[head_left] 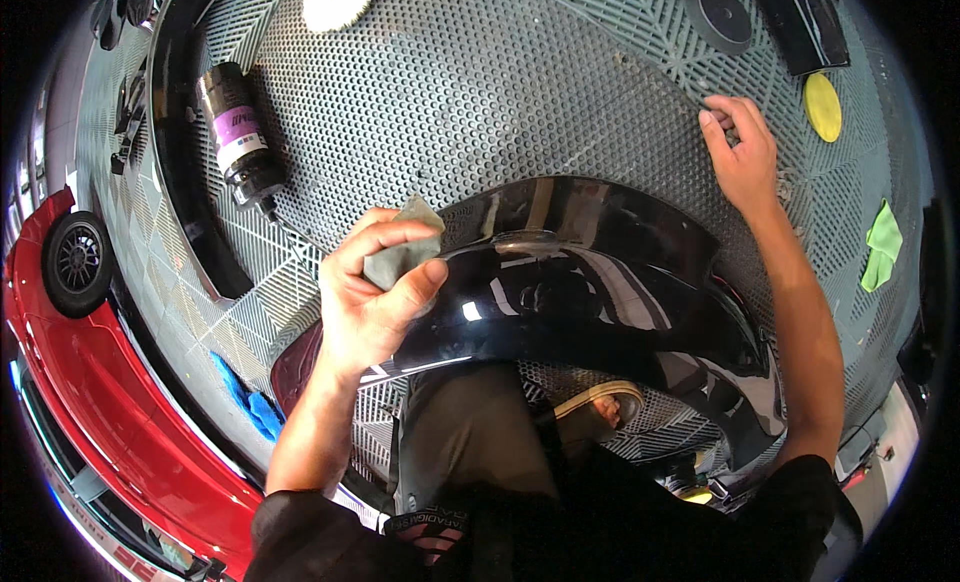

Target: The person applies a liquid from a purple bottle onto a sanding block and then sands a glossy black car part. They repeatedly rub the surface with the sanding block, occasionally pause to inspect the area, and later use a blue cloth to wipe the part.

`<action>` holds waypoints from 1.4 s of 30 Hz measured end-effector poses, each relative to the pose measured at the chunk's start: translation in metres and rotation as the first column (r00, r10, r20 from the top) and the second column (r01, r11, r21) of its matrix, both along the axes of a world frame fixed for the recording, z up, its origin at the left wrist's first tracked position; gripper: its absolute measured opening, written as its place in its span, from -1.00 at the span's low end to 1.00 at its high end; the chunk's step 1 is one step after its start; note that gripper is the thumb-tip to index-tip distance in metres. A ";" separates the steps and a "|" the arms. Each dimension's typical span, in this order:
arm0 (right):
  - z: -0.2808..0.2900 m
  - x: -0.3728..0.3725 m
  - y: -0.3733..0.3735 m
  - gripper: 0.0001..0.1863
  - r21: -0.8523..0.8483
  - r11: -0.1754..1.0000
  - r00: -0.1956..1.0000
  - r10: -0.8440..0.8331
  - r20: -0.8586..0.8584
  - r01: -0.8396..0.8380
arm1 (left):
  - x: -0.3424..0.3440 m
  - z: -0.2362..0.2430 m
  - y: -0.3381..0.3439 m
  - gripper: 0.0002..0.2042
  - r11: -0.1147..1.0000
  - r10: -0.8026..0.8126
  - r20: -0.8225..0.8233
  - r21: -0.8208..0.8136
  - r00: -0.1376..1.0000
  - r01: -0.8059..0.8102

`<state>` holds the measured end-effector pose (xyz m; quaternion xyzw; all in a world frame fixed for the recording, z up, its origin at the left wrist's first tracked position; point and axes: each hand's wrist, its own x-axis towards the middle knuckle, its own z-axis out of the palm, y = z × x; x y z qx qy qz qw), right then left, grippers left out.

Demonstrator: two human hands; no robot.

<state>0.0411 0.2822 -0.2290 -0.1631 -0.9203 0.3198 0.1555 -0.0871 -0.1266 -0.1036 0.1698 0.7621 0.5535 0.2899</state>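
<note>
Pinching a folded grey cloth (400, 252) between thumb and fingers, the left hand (372, 297) presses it against the near-left edge of a glossy black curved car panel (590, 292), which lies on the perforated grey floor mat (500, 102) in front of the person's knees. The right hand (742, 147) rests open and flat on the mat just beyond the panel's far-right end, holding nothing. Farther left lies a dark bottle with a purple label (237, 137); a yellow pad (823, 106) and green cloth (882, 244) sit right, a red car (90, 382) near left.
</note>
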 end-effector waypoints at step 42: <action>-0.034 -0.001 0.020 -0.67 0.306 0.946 0.994 0.104 0.043 -0.112 | -0.045 -0.013 0.012 -0.80 0.989 -0.131 0.138 -0.052 0.982 0.139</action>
